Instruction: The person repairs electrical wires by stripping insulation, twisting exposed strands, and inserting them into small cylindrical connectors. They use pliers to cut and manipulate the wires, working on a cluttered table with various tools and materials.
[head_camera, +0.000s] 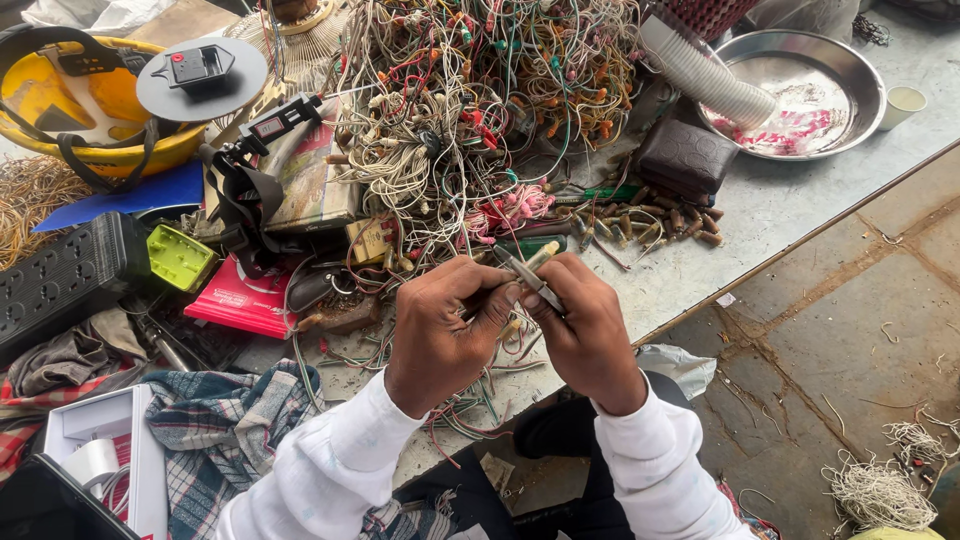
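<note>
Metal tool (532, 281) pinched between both hands, left hand (445, 330), right hand (585, 335)

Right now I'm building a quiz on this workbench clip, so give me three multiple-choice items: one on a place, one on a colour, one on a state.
1. Where does the steel bowl stand?
A. far right of the bench
B. on the floor
C. inside the hard hat

2. What colour is the hard hat?
A. white
B. yellow
C. green

3. How are the two hands placed?
A. apart, resting flat
B. one out of view
C. close together, pinching a small metal tool

Answers:
1 A, the bowl sits at the bench's upper right, beside a small paper cup.
2 B, its shell is yellow with dark straps.
3 C, the left hand and right hand meet in front of the wire pile, fingers closed on the tool.
</note>
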